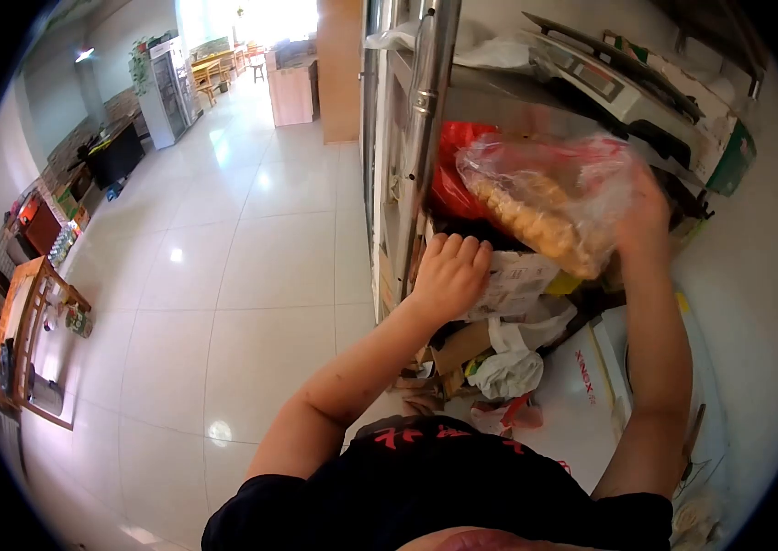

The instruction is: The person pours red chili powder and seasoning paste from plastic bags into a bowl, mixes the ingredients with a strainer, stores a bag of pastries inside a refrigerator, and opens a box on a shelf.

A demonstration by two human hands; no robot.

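A clear plastic bag (549,216) of lumpy yellow-orange pieces hangs over an open cardboard box (515,280). My right hand (643,220) grips the bag at its right side, slightly blurred, its fingertips partly hidden by the plastic. With fingers curled over the near left rim of the box, my left hand (451,275) holds on to it. Behind the clear bag, a red plastic bag (462,170) rests at the back left of the box. The box's inside is dark and mostly hidden.
A metal rack post (423,119) stands left of the box. Above sits a shelf with a scale (582,78). Below lie crumpled white plastic bags (510,367) and a large white carton (582,395). Tiled floor (251,275) stretches left, towards a wooden bench (26,321).
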